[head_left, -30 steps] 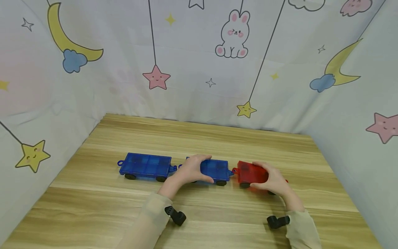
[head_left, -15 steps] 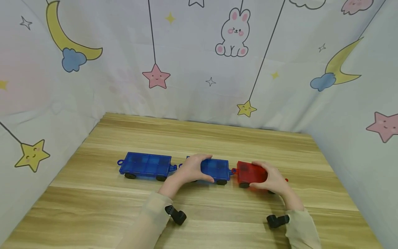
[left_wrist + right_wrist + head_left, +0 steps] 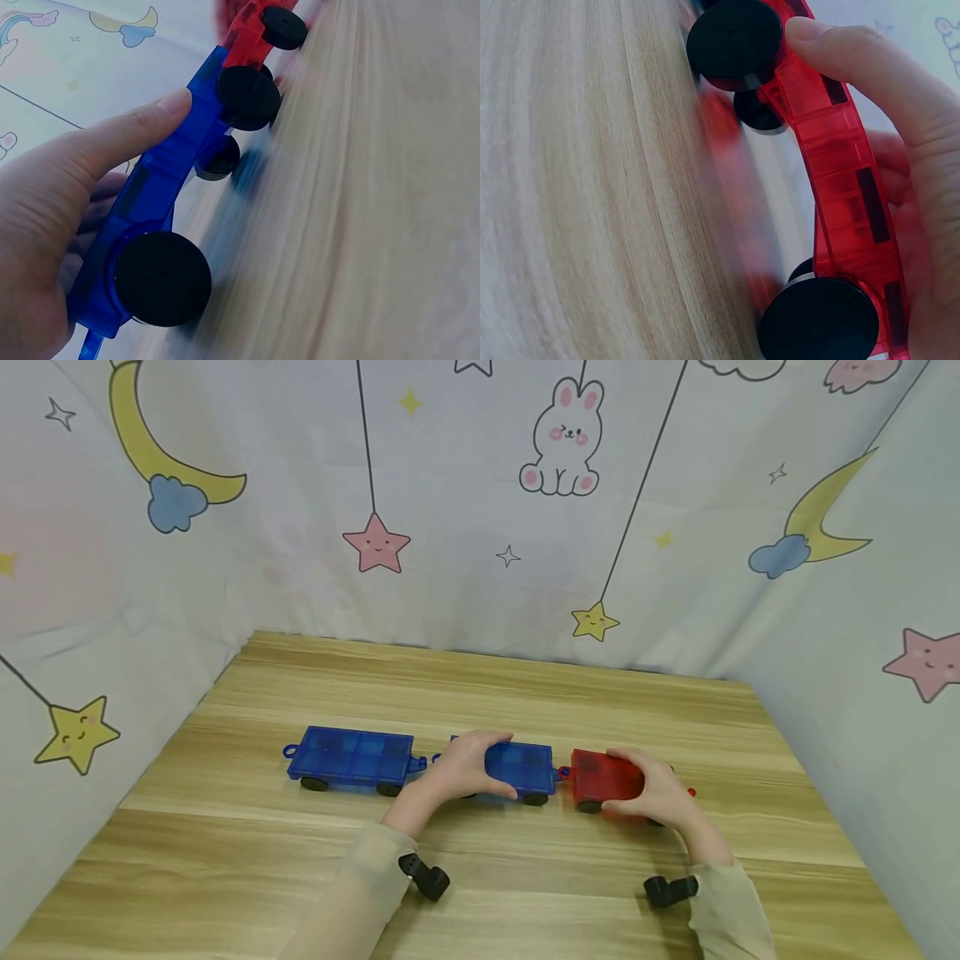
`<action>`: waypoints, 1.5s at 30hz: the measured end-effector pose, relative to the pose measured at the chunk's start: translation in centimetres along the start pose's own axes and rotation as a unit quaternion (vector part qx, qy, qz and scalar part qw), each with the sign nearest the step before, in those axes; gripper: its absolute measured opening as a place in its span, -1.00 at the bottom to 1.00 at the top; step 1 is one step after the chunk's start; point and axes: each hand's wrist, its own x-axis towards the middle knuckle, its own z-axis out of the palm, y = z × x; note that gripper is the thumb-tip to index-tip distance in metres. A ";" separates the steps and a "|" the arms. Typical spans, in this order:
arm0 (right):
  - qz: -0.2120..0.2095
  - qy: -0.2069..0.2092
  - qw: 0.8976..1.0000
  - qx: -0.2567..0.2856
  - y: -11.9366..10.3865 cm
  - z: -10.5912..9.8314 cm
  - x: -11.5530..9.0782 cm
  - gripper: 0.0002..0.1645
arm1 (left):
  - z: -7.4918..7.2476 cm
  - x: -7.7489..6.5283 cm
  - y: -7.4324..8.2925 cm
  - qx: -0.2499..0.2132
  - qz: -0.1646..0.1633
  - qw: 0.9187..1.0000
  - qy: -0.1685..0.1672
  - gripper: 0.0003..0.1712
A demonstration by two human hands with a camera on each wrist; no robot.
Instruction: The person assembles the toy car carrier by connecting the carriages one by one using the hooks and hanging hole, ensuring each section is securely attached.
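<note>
In the head view my left hand (image 3: 467, 768) holds the middle toy train car, a see-through blue wagon (image 3: 525, 766) with black wheels. The thumb lies along its near side and the fingers reach round the far side, as the left wrist view of the blue wagon (image 3: 154, 180) shows. My right hand (image 3: 660, 793) grips a see-through red wagon (image 3: 603, 777) by its long sides; its thumb presses the side of the red wagon (image 3: 840, 172) in the right wrist view. The red ring (image 3: 565, 772) overlaps the blue wagon's end hook.
A second, longer blue wagon (image 3: 352, 758) stands left of my left hand, its hook pointing at the middle wagon's ring. All sit in a row on a wood-grain table (image 3: 525, 877). A printed white cloth (image 3: 465, 602) encloses the table at the back and sides.
The red wagon has shifted very slightly left with my right hand, its ring closer over the blue hook. Both hands keep their hold; the far-left blue wagon stays put.
</note>
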 end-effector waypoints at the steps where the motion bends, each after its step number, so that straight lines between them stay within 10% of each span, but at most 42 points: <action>1: 0.000 0.000 1.000 0.000 0.0 0.0 0.0 -0.01 | 0.0 0.0 0.0 0.001 0.000 1.000 -0.001 0.04; 29: -0.003 -0.039 0.999 -0.024 -1.2 -0.5 0.6 0.11 | -0.9 -0.3 0.6 0.045 0.031 0.998 -0.032 0.09; 45: -0.080 0.027 0.996 0.001 -5.6 1.6 3.0 0.11 | -2.9 -1.9 -0.9 0.011 0.103 0.993 0.052 0.26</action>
